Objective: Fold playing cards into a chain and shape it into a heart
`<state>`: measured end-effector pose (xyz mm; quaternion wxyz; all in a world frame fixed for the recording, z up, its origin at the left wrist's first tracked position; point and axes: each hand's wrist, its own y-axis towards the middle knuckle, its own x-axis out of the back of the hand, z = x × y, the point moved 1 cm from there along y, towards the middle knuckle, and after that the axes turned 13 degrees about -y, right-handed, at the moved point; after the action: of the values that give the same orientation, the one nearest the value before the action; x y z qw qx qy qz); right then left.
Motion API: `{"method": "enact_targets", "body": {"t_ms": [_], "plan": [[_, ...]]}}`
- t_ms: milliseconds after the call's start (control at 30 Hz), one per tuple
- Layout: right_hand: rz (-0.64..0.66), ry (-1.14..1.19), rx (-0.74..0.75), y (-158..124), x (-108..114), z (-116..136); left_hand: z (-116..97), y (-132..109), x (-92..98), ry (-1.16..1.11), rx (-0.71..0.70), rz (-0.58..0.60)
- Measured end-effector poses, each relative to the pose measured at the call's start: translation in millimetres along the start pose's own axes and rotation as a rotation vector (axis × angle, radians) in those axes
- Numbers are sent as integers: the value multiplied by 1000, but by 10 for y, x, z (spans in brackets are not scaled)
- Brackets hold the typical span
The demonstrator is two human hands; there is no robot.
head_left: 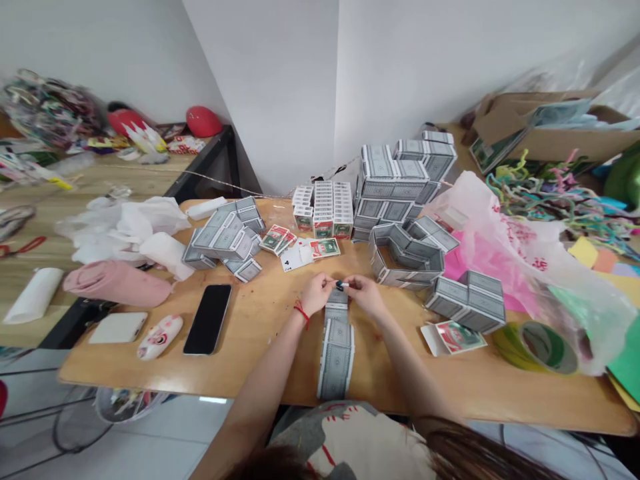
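My left hand point(319, 293) and my right hand point(365, 293) meet over the middle of the table, fingers pinched together. Between their fingertips is a small dark object with a white end point(342, 285), too small to name. Just under it lies the far end of a strip of playing cards point(336, 360) with grey patterned backs. This strip bends upward close to my body. Beyond my hands are loose playing cards point(296, 255) and card boxes point(278, 239). Several rows of stacked card boxes point(323, 207) stand behind those.
Card-built blocks form a tall stack point(390, 180), with a hollow ring point(407, 260) before it. Another card structure point(225, 233) stands left. A phone point(207, 319) and rolled pink cloth point(117, 283) lie left; an opened card box point(457, 337) and yellow tape point(535, 347) lie right.
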<state>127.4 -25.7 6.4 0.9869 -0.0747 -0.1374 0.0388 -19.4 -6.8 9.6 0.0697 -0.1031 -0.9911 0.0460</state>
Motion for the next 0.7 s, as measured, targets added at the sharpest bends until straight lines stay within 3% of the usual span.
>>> {"method": "enact_targets", "body": {"t_ms": [133,300,700], "plan": [[164,77,-36,33,32,17,25,31,51,-89,29,104],[108,45,-30,17,44,5,-26,40,114,-181,56,242],[-111,-97,24,2,-17,-93,8,-19,63,-173,113,-137]]}}
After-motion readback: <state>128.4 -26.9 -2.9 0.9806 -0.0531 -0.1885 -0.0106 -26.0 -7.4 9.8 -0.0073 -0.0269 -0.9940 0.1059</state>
